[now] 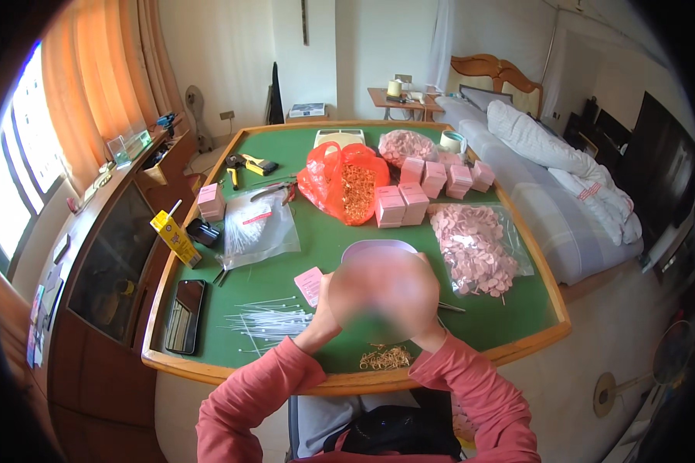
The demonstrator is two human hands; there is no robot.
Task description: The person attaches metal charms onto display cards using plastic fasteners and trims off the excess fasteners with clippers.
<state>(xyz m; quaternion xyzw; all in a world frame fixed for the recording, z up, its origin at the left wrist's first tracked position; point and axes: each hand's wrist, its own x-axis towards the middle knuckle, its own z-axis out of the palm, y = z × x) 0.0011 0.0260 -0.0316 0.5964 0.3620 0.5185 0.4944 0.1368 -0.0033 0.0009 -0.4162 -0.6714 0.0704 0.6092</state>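
Observation:
Both my forearms in red sleeves rise from the lower edge and meet over the near side of the green table. My left hand and my right hand are brought close together, but a blurred patch covers the fingers, so anything held is hidden. A pale lilac bowl rim shows just beyond the hands. A small heap of gold-coloured metal bits lies below them by the table's front edge. A pink card and a spread of thin white ties lie to the left of my left hand.
A red bag of gold-coloured bits, stacked pink boxes and a clear bag of pink pieces fill the far and right side. At the left are a phone, yellow carton, clear bag and pliers. A bed stands to the right.

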